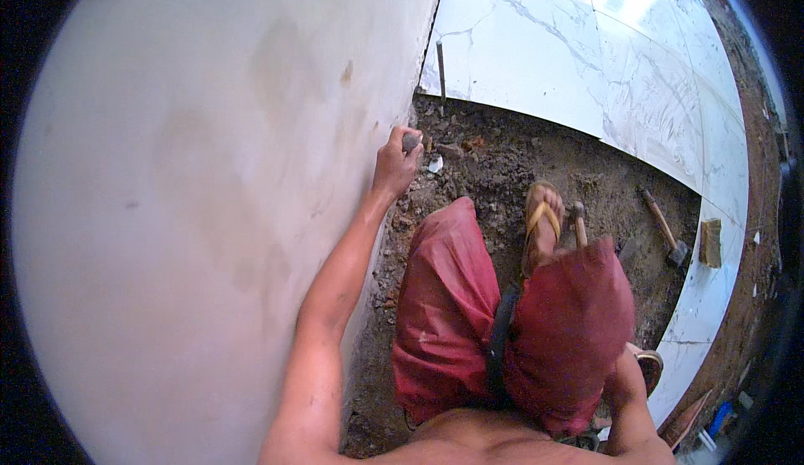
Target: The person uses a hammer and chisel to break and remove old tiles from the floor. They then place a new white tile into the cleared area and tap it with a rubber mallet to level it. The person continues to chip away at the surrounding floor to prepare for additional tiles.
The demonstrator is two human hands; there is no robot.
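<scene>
Low by the wall, my left hand [395, 165] is closed around a dark grey lump that looks like a stone [410, 140]. Bits of rubble and a small white chip [435, 164] lie beside it on the dug-up soil [494, 155]. My right arm [626, 402] reaches down outside my right knee; the knee and trousers hide most of that hand, and its fingers do not show. Near it is a rounded, dark-centred thing with a pale rim [649, 369], of a kind I cannot make out.
A plastered wall [184, 172] rises on the left. White marbled tiles [536, 55] border the soil. A thin rod [440, 76] stands at the tile edge. By my sandalled foot [543, 218] are a wooden handle [580, 224], a hammer [662, 220] and a yellowish block [710, 243].
</scene>
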